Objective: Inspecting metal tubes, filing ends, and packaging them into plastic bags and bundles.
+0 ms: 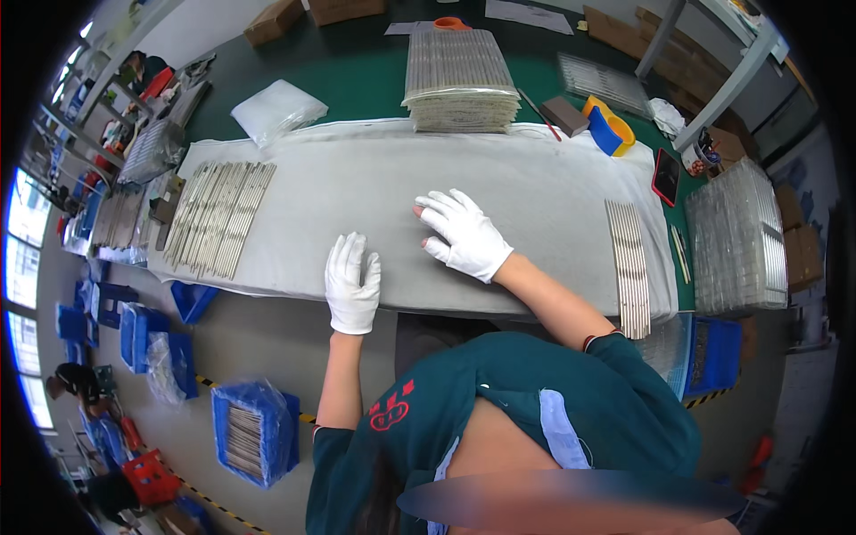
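Note:
My left hand [351, 283], in a white glove, rests near the front edge of the grey cloth [357, 196], fingers stretched out and thumb a little apart. It holds nothing. Over the middle of the cloth lies my right hand [465, 235], gloved too, with bare skin at the thumb and one fingertip; its fingers are spread and empty. Toward the left end of the cloth is a row of thin silvery rods [219, 218] laid side by side. A narrower row of similar rods [629, 267] lies at the right, beyond my right forearm.
At the back stands a stack of clear trays [459, 76] with a plastic bag [279, 109] left of it. A tape dispenser [610, 129], brown block [564, 116] and phone [665, 176] sit at right. Wrapped trays [738, 236] stand beyond. Blue bins [283, 437] are on the floor.

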A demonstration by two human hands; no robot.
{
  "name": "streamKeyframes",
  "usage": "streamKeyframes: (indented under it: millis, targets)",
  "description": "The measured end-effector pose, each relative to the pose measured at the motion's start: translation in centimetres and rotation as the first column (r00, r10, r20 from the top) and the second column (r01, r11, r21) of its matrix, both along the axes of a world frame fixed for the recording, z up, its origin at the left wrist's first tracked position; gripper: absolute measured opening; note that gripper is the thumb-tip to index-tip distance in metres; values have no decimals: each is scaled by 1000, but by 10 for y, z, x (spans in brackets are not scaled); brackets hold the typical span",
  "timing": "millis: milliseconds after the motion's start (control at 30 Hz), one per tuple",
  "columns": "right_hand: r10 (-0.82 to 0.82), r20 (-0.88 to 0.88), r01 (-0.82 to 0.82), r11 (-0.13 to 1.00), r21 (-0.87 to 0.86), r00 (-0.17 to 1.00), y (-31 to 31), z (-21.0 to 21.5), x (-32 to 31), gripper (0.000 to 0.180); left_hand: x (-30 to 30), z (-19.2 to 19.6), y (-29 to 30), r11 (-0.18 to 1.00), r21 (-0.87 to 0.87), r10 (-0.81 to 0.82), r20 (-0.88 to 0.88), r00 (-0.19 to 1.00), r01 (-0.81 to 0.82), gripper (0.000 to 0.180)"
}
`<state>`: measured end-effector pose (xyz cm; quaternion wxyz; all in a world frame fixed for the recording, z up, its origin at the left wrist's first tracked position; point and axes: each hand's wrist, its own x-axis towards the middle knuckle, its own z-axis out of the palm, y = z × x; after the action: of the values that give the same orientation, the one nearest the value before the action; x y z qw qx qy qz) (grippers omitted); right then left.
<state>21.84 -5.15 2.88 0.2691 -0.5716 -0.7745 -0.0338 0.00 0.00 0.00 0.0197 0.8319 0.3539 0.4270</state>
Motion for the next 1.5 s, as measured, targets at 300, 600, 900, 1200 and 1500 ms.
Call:
streamKeyframes:
  millis: [300, 600, 900, 1200, 1500]
  targets:
    - [-33, -324, 49, 998, 40, 945, 3, -16, 13, 26, 8, -7, -4, 991, 28, 129, 0, 992, -129, 30]
    - [-112, -717, 126, 991, -34, 688, 5, -16, 11, 20, 1, -16, 0, 989, 121, 82, 67, 994, -89, 27]
    - [510, -648, -179, 843, 508, 565, -52, 148, 20, 49, 5, -17, 0, 989, 118, 83, 55, 995, -89, 26]
    - [577, -634, -293, 813, 503, 515, -70, 164, 123, 51, 9, -12, 0, 996, 87, 15, 127, 992, -26, 20]
    - [549, -737, -312, 835, 454, 394, -97, 171, 163, 46, 0, -13, 0, 996, 83, 6, 92, 996, -14, 22]
